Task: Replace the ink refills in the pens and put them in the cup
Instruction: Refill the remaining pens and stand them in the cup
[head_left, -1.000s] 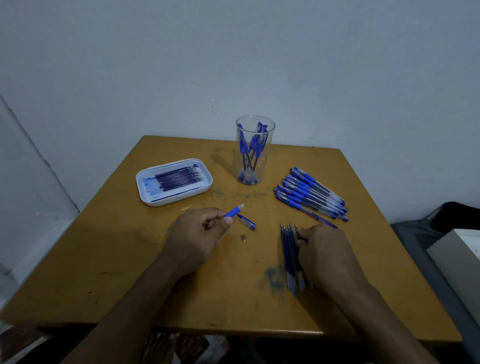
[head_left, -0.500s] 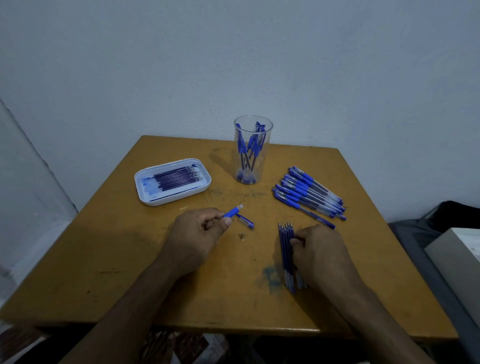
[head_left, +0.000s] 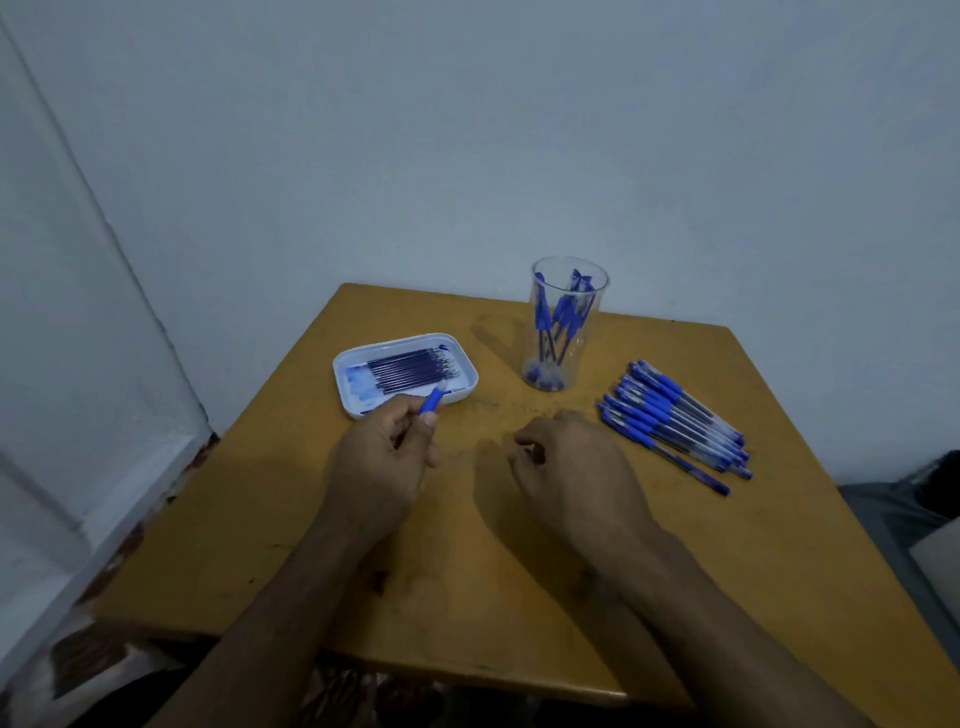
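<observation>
My left hand (head_left: 379, 462) grips a pen barrel (head_left: 432, 401) with a blue grip, its tip pointing up and away over the near rim of the white tray (head_left: 470, 371) of used refills. My right hand (head_left: 576, 467) hovers low over the middle of the table with its fingers curled down. A sliver of blue (head_left: 528, 452) shows at its fingertips, and I cannot tell what it is. The clear cup (head_left: 569, 291) stands behind, with several blue pens in it. A pile of blue pens (head_left: 675, 421) lies to the right. The new refills are hidden under my right arm.
The small wooden table (head_left: 467, 597) stands in a corner, with a pale wall behind and on the left. Its front edge is close to me. Grey and white things (head_left: 930, 540) lie beyond the right edge.
My right hand has left the refill bundle and moved left to where the pen cap lay. My left hand has lifted the barrel toward the tray. My head has shifted, so the scene sits lower and to the right.
</observation>
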